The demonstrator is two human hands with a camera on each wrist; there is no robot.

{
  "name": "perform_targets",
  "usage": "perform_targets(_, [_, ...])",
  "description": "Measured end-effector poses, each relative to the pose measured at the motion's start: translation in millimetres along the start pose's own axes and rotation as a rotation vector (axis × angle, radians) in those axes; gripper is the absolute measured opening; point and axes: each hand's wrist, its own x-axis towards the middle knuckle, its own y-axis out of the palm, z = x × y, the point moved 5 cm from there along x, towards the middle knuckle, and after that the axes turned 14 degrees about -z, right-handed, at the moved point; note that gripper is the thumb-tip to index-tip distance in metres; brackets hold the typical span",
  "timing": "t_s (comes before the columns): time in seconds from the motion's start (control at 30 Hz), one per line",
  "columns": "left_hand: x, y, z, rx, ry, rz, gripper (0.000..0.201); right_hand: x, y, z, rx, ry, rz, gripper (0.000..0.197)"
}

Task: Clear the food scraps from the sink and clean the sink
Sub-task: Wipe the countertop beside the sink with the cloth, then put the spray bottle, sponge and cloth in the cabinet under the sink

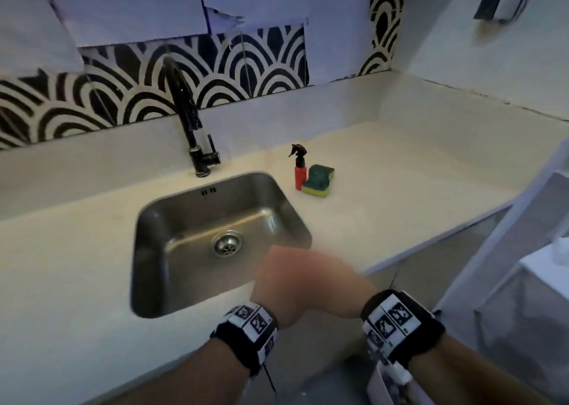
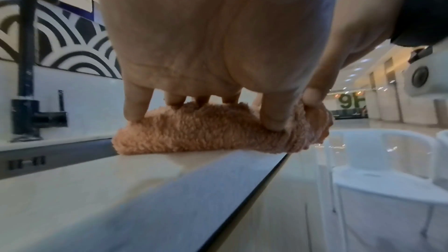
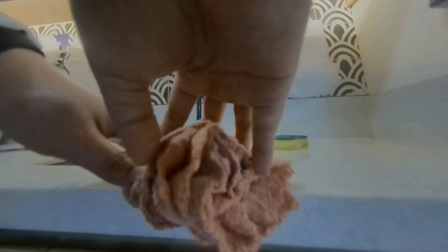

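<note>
Pale counter (image 1: 385, 195) runs wall to front edge w/ the steel sink (image 1: 172, 220) sunk in it, basin bare, black tap (image 1: 187, 112) at its back rim. You've got both hands at the front edge by the sink's near-right corner: left hand (image 2: 218, 45) and right hand (image 3: 194, 45) each grip the bunched orange cloth (image 3: 213, 179). Red spray bottle (image 1: 299, 170) touches the sponge (image 1: 318, 180) toward the back.
</note>
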Motion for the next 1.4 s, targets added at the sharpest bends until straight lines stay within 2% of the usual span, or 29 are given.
perform_targets(0.07, [-17,1,6,0.019,-0.05,0.005,0.069,-11,1,-3,0.04,0.042,0.031,0.018])
perform_targets(0.13, [-32,-2,13,0.03,-0.111,-0.004,0.066,-18,7,-7,0.059,0.097,0.004,0.02])
perform_targets(0.27, [-58,-2,32,0.051,-0.273,-0.04,0.06,-24,15,-5,0.004,0.1,-0.08,0.028])
perform_targets(0.37, [-72,-5,44,0.079,-0.34,-0.06,0.059,-31,23,-10,-0.004,0.147,-0.056,0.017])
perform_targets(0.47, [-80,-11,48,0.069,-0.334,-0.096,0.056,-36,37,-21,-0.04,0.189,0.002,0.017])
perform_targets(0.57, [-83,-19,45,0.065,-0.245,-0.18,0.049,-44,54,-33,-0.056,0.278,0.06,0.021])
perform_targets(0.67, [-86,-21,44,0.066,-0.17,-0.157,0.05,-52,75,-39,-0.058,0.363,0.09,0.025])
perform_targets(0.73, [-86,-23,51,0.029,-0.159,-0.13,0.056,-54,86,-33,-0.009,0.387,0.043,0.035])
perform_targets(0.83, [-88,-21,67,-0.076,-0.199,-0.056,0.063,-48,104,-10,0.012,0.307,-0.062,0.053])
perform_targets(0.93, [-90,-19,82,-0.129,-0.225,-0.031,0.061,-35,122,17,-0.181,0.133,-0.109,0.049])
perform_targets(1.0, [-93,-18,89,-0.151,-0.232,-0.04,0.059,-34,135,25,-0.266,0.101,-0.085,0.05])
perform_targets(1.13, [-99,-19,95,-0.172,-0.25,-0.063,0.059,-32,162,36,-0.418,0.098,0.026,0.07])
perform_targets(1.2, [-100,-19,96,-0.163,-0.248,-0.07,0.058,-31,168,44,-0.482,0.084,0.073,0.07])
perform_targets(1.23, [-99,-18,96,-0.154,-0.248,-0.076,0.058,-29,167,43,-0.496,0.083,0.036,0.071])
perform_targets(1.3, [-99,-17,96,-0.139,-0.244,-0.091,0.058,-31,168,42,-0.497,0.122,0.063,0.071])
perform_targets(1.33, [-99,-16,96,-0.136,-0.244,-0.091,0.057,-28,167,41,-0.5,0.102,0.031,0.068])
perform_targets(1.4, [-100,-15,95,-0.136,-0.255,-0.097,0.058,-22,165,43,-0.438,0.056,0.056,0.064])
